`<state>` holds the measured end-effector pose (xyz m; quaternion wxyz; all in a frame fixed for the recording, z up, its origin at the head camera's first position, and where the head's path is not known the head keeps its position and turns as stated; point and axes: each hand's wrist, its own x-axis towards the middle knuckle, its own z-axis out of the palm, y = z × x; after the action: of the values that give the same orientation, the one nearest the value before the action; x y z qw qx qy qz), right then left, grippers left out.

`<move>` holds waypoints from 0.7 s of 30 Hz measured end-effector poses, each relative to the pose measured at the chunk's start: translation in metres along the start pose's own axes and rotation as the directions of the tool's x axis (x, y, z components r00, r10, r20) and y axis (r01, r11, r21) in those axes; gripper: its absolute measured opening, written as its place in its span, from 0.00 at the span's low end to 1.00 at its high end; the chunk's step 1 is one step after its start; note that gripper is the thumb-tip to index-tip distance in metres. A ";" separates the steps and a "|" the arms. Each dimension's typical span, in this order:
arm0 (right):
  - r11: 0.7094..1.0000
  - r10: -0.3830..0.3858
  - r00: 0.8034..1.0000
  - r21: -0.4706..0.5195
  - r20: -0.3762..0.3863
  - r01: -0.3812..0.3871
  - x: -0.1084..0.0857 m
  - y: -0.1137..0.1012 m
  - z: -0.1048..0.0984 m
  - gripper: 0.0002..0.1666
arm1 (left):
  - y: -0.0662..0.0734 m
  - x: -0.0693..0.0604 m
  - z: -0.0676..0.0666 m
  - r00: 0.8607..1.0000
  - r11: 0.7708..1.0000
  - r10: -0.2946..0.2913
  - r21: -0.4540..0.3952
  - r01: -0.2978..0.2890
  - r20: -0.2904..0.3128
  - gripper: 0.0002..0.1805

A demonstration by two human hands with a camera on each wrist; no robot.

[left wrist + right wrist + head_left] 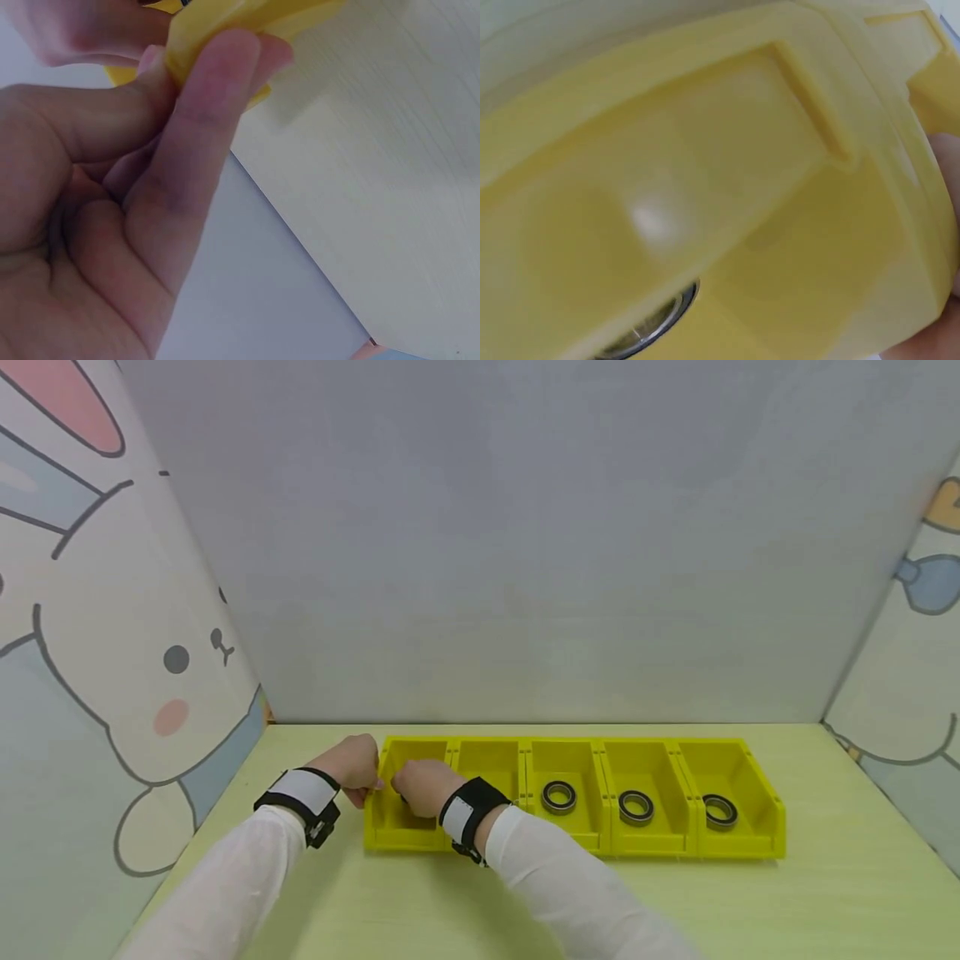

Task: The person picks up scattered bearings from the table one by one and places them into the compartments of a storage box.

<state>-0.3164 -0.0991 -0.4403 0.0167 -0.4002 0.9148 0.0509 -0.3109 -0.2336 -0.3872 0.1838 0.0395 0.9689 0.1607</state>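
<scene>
My left hand [352,764] pinches the left side wall of the leftmost yellow bin [405,839] between thumb and fingers. In the left wrist view, the thumb and fingertips [217,82] press on the bin's yellow edge. My right hand [427,785] reaches down into that same bin with its fingers curled. It holds a ball bearing [403,799], of which only a dark sliver shows beside the fingers. From the right wrist, part of the bearing [656,326] appears behind the bin's front wall; the right fingertips are hidden there.
More yellow bins run rightward in a joined row on the pale table [840,877]. Single bearings lie in the middle bin [558,797], the fourth [636,807] and the rightmost [722,812]. My right wrist covers part of the second bin [487,760]. Walls stand behind and at both sides.
</scene>
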 end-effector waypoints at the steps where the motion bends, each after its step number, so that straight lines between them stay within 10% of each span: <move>1: 1.000 0.006 1.000 -0.018 0.002 -0.006 -0.001 -0.001 0.000 0.05 | 0.000 0.000 0.000 1.000 1.000 0.004 0.003 -0.004 0.000 0.10; 14: 0.989 0.073 0.997 -0.129 0.007 -0.072 -0.003 -0.002 0.003 0.07 | 0.004 0.005 0.002 1.000 0.999 0.029 0.028 -0.029 -0.005 0.09; 21: 0.998 -0.013 1.000 -0.055 -0.007 0.013 -0.016 0.012 0.003 0.20 | 0.004 0.007 0.005 0.999 0.998 0.050 -0.024 -0.050 -0.003 0.08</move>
<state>-0.3143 -0.0789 -0.4410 0.0026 -0.4067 0.9105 0.0743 -0.3159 -0.2275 -0.3930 0.1791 0.0611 0.9659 0.1768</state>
